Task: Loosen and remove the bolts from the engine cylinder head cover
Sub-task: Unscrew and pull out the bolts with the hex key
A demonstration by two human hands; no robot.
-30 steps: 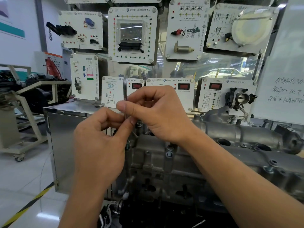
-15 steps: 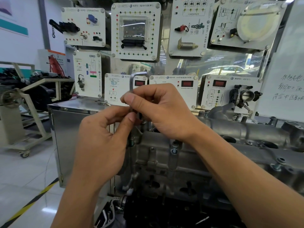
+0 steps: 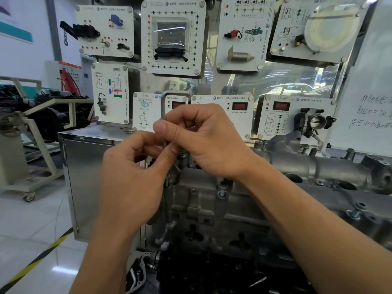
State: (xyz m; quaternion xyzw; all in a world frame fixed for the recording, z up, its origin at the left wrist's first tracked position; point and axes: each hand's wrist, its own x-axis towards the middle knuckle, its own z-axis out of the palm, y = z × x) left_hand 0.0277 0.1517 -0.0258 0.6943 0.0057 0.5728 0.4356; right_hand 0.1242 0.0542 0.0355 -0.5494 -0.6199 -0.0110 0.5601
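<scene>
Both bare arms reach forward, and the two hands meet in the middle. The right hand [image 3: 209, 143] curls its thumb and fingers round a thin bent grey metal key [image 3: 163, 107]. The left hand [image 3: 135, 183], just below, pinches it too.

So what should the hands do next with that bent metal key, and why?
Probably turn the key round to unscrew. The right hand and the left hand both pinch it upright over the corner of the engine cover, its lower end hidden behind them. A nearby bolt sits in the cover, so work remains.
</scene>
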